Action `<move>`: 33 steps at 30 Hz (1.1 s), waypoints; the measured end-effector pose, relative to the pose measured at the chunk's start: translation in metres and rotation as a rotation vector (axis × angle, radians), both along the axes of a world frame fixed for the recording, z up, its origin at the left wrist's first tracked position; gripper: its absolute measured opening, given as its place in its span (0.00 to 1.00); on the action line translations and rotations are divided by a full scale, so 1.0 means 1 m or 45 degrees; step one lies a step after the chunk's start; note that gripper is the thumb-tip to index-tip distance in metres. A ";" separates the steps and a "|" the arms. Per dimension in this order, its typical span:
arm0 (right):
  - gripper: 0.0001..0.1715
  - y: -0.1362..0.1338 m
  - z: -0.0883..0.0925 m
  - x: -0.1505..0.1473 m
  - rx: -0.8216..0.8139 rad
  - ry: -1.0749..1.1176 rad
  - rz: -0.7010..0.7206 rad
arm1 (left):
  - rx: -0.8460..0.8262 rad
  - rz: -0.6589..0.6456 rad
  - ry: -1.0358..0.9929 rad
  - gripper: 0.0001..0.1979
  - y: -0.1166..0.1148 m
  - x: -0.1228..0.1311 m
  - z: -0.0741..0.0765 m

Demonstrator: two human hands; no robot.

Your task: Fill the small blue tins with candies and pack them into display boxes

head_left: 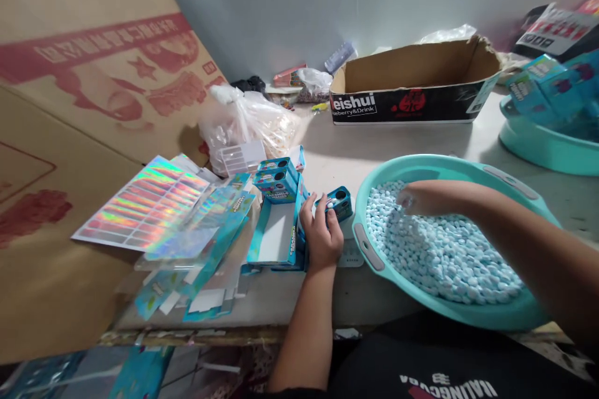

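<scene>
My left hand (322, 234) rests its fingers on a small blue candy box (345, 204), which has a dark round hole in its end and stands on a flat white device (350, 254). A few white candies show at the box by my fingertips. My right hand (418, 197) dips into the turquoise basin (468, 165), its fingers curled down against the pale blue and white candies (458, 262). Its fingertips are partly hidden. Left of my left hand lies an open blue display tray (274, 234), with small blue boxes (276, 179) at its far end.
Holographic sticker sheets (145, 206) and flat blue packaging (219, 218) spread over the left of the table. A large cardboard carton (84, 106) leans in beyond them. Behind are a clear plastic bag (257, 118) and an open black-printed box (407, 103). Another turquoise basin (538, 143) holds blue boxes.
</scene>
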State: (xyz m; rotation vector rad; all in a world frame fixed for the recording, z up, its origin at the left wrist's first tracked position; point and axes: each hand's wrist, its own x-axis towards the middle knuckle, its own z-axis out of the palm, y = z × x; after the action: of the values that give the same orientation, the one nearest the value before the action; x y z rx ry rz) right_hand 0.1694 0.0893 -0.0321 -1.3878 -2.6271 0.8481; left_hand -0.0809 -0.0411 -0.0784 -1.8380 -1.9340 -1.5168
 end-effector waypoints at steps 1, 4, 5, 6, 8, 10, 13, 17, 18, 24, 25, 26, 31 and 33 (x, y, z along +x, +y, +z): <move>0.06 0.000 0.000 -0.002 -0.091 -0.040 0.089 | 0.033 0.016 -0.002 0.19 0.001 0.000 -0.001; 0.15 -0.005 0.008 -0.011 -0.144 -0.109 0.176 | 0.153 0.066 -0.001 0.16 0.003 0.000 -0.002; 0.17 -0.008 0.012 -0.014 -0.120 -0.131 0.165 | 0.175 0.067 0.014 0.13 0.003 -0.001 -0.002; 0.19 -0.012 0.017 -0.017 -0.109 -0.174 0.167 | 0.187 0.053 0.042 0.11 0.003 -0.001 -0.002; 0.20 -0.020 0.026 -0.023 -0.122 -0.278 0.190 | 0.186 0.009 0.109 0.09 0.004 -0.003 -0.002; 0.21 -0.026 0.032 -0.028 -0.159 -0.352 0.225 | 0.169 -0.010 0.172 0.11 0.004 -0.004 -0.002; 0.23 -0.031 0.033 -0.034 -0.152 -0.390 0.255 | 0.113 0.038 0.239 0.13 0.004 -0.001 -0.001; 0.27 -0.031 0.030 -0.039 -0.158 -0.461 0.278 | 0.055 0.106 0.304 0.14 0.005 0.009 0.004; 0.27 -0.030 0.030 -0.040 -0.174 -0.480 0.292 | 0.044 0.125 0.327 0.14 0.005 0.011 0.006; 0.19 -0.029 0.034 -0.044 -0.209 -0.517 0.382 | -0.003 0.158 0.418 0.14 0.005 0.015 0.012; 0.18 -0.030 0.035 -0.044 -0.209 -0.518 0.390 | -0.003 0.146 0.418 0.14 0.005 0.015 0.011; 0.17 -0.029 0.035 -0.044 -0.208 -0.516 0.395 | 0.002 0.134 0.413 0.14 0.005 0.014 0.011; 0.14 -0.028 0.035 -0.044 -0.193 -0.477 0.402 | 0.023 0.119 0.344 0.17 0.007 0.014 0.009; 0.13 -0.027 0.035 -0.044 -0.181 -0.459 0.397 | 0.034 0.103 0.302 0.17 0.008 0.015 0.011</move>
State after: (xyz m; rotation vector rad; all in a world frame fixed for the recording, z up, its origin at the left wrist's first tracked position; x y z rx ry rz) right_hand 0.1259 0.0625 0.0031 -1.2837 -3.1787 0.9034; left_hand -0.0663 -0.0332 -0.0671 -1.8114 -1.8449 -1.2320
